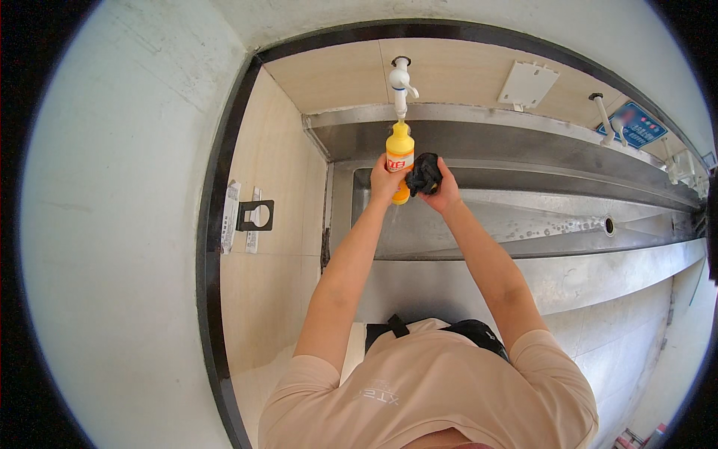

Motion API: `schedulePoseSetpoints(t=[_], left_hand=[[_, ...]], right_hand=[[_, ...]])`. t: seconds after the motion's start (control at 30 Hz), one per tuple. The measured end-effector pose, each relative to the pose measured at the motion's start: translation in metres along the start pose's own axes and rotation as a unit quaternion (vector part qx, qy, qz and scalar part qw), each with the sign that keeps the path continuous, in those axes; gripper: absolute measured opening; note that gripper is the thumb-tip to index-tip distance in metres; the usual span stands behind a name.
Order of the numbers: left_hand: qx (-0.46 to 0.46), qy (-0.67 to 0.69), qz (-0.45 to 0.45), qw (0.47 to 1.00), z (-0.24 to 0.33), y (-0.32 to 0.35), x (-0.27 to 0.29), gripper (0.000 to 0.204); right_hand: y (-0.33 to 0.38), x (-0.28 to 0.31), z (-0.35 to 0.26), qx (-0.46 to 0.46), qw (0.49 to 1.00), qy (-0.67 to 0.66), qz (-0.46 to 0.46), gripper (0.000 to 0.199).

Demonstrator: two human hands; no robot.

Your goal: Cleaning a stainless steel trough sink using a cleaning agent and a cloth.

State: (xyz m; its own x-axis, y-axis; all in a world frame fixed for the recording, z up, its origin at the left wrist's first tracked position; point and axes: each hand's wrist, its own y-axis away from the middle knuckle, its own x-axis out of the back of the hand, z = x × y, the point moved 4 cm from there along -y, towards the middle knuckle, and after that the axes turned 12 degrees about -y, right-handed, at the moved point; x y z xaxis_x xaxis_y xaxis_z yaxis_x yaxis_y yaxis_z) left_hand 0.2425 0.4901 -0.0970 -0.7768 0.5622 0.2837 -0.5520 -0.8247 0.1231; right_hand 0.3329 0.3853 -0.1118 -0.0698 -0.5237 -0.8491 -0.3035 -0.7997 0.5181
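Note:
My left hand is closed around a yellow plastic bottle with a printed label. The bottle stands nearly upright beneath a white tap, its narrow top at the spout; whether they touch I cannot tell. Crumpled black cloth or plastic is in my right hand, pressed close beside the bottle. What that black bundle is exactly, I cannot make out. Both hands are over the left end of a long steel trough sink.
Water drops lie along the trough near a round drain. A black holder with a round hole juts from the left wall. Along the back wall are a white panel, a second white tap and a blue sign.

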Motion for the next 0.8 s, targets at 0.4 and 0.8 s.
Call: schedulePoseSetpoints(t=[0.4,0.8], left_hand=[[-0.032,-0.01,0.047,0.998,-0.005,-0.001,0.001,0.035],[-0.012,-0.049,0.022,0.998,0.005,0.002,0.004,0.042]], right_hand=[[-0.001,0.002,0.001,0.001,1.0,0.004,0.007,0.04],[0.004,-0.003,0.003,0.004,1.0,0.003,0.015,0.039]])
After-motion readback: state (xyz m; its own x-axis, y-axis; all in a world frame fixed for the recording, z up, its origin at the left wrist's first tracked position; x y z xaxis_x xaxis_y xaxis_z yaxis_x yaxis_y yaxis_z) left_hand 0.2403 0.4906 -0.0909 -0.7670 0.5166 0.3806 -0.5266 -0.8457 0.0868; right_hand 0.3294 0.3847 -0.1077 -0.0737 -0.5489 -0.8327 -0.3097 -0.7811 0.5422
